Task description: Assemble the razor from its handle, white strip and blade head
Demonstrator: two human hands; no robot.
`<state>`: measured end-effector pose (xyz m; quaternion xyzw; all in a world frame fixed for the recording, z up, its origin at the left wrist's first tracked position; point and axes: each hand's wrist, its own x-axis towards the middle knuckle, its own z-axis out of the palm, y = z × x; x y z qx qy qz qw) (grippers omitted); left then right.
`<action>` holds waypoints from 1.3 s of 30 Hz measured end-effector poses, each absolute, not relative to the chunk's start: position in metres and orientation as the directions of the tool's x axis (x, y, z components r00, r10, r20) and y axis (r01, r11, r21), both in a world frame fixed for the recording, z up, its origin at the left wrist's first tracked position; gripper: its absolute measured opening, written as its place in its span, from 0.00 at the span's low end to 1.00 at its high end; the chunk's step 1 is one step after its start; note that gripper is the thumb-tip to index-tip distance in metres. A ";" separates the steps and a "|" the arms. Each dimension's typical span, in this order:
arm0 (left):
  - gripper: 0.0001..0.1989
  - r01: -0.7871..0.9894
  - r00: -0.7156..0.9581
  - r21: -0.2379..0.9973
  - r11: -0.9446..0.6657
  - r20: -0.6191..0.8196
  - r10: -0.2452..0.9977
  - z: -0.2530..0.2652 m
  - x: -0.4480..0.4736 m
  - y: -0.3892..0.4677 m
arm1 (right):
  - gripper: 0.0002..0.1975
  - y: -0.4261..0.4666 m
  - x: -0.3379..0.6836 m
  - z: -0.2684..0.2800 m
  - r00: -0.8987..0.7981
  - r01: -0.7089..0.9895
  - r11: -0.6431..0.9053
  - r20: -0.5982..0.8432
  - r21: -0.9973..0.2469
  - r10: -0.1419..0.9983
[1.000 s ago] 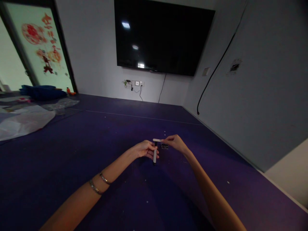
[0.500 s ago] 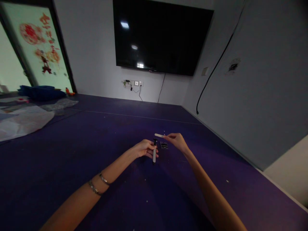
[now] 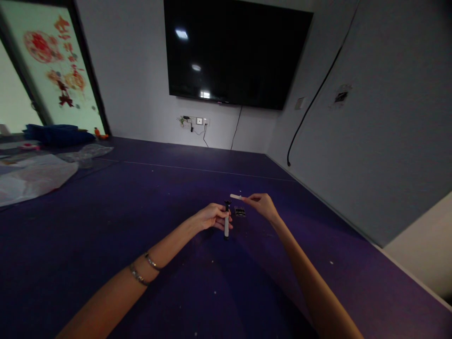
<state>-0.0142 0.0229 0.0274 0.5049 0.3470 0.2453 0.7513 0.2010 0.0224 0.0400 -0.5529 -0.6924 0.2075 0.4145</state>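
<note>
My left hand [image 3: 213, 217] is closed around a razor-shaped tool [image 3: 226, 221], which has a grey handle and a dark, wider head. The tool stands nearly upright, head at the top. In my right hand [image 3: 260, 204], a thin, flat, whitish stick with a rounded end [image 3: 235, 196] is pinched between thumb and fingers, pointing left. The stick is a little above and to the right of the tool's head, apart from it. Between the hands, a small dark rectangular piece with a clear edge [image 3: 240, 212] lies on the purple surface [image 3: 169, 292]; its kind is too small to tell.
White and clear plastic sheets [image 3: 38, 176] lie at the left, with a dark blue cloth bundle [image 3: 58, 135] behind them. A black cable [image 3: 314, 101] hangs along the right wall. A large television [image 3: 236, 52] is mounted on the far wall above several sockets. Small white bits dot the surface.
My right hand has drawn the whitish stick slightly right and up, away from the tool's head. The left hand keeps its hold, with hardly any movement. The view has shifted slightly.
</note>
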 end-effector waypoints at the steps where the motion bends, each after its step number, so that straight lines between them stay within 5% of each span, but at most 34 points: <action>1: 0.04 -0.020 0.642 0.928 0.371 -0.273 0.716 0.027 -0.014 0.023 | 0.22 0.023 0.203 0.040 -0.033 0.586 0.296 0.343 -0.754 0.939; 6: 0.05 -0.022 0.654 0.928 0.373 -0.268 0.707 0.028 -0.013 0.021 | 0.22 0.022 0.210 0.038 -0.165 0.541 0.277 0.223 -0.794 0.961; 19: 0.07 -0.019 0.672 0.929 0.370 -0.262 0.693 0.022 -0.014 0.024 | 0.23 0.022 0.207 0.039 -0.056 0.597 0.275 0.302 -0.754 0.952; 23: 0.07 -0.005 0.671 0.931 0.364 -0.267 0.691 0.023 -0.012 0.021 | 0.23 0.023 0.206 0.037 -0.184 0.570 0.308 0.247 -0.762 0.951; 27: 0.07 0.013 0.657 0.931 0.365 -0.284 0.699 0.026 -0.012 0.019 | 0.22 0.024 0.206 0.036 -0.090 0.585 0.294 0.299 -0.756 0.950; 39: 0.04 0.049 0.662 0.938 0.342 -0.287 0.692 0.029 -0.009 0.013 | 0.22 0.019 0.202 0.042 -0.181 0.590 0.323 0.269 -0.740 0.946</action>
